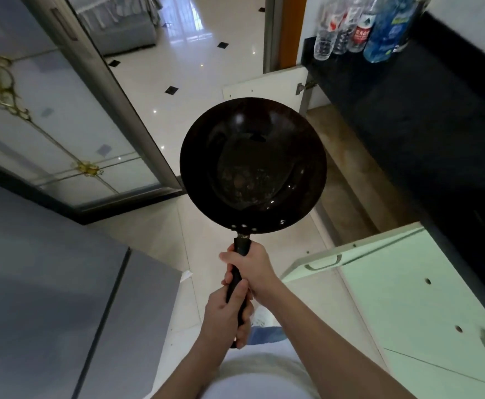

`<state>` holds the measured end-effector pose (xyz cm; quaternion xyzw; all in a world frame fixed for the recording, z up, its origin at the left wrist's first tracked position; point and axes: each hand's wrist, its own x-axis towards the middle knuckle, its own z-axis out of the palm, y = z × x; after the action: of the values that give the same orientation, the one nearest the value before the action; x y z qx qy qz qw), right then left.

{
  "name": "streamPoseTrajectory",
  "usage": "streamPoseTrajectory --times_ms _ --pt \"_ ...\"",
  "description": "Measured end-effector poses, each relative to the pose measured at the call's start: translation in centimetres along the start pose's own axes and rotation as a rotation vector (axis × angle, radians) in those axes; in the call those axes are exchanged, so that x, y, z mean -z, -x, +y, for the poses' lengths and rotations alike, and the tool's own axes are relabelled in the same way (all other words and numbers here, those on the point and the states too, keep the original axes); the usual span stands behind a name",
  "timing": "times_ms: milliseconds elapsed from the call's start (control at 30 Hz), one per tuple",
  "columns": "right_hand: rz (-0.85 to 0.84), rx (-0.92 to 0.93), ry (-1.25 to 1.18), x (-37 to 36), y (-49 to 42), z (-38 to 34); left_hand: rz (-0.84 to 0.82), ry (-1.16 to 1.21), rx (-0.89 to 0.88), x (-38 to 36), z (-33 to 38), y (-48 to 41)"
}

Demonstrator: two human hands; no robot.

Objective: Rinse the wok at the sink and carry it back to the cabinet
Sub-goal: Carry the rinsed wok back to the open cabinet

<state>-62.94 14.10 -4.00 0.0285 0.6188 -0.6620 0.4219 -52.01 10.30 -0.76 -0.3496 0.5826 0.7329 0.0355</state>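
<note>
Right hand (253,266) and left hand (226,315) clamp the handle (241,245), wok (252,165) beyond the grip, open floor (195,226) under its rim, cabinet door (394,263) edge rightward.

The wok handle (241,245) is mostly hidden; the bottles (360,33) run off the top edge.

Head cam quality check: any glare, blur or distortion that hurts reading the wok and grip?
Head view: wok is sharp, with small highlights inside. Left hand and right hand on its handle are evenly lit and clear. Window glare washes the tiled floor. The bottles at top right are blurred, the black counter is underexposed, and the wide-angle lens slants the door frame.
</note>
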Motion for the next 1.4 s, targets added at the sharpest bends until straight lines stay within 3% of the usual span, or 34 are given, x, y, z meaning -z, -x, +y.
streamPoseTrajectory --times_ms 433,600,900,1400 --pt "0.147 0.016 -0.031 3.1 -9.1 -5.9 -0.134 -0.033 0.093 -1.2 6.1 -11.0" --pt "0.317 0.03 -0.077 3.9 -13.8 -8.2 -0.293 -0.084 0.125 -1.0 9.1 -17.0" --pt "0.559 0.053 -0.397 3.5 -21.4 -15.0 -0.602 -0.334 0.142 0.8 17.9 -28.5" --pt "0.927 0.115 -0.492 6.9 -25.3 -19.2 -0.972 -0.515 0.185 -3.0 23.0 -37.5"
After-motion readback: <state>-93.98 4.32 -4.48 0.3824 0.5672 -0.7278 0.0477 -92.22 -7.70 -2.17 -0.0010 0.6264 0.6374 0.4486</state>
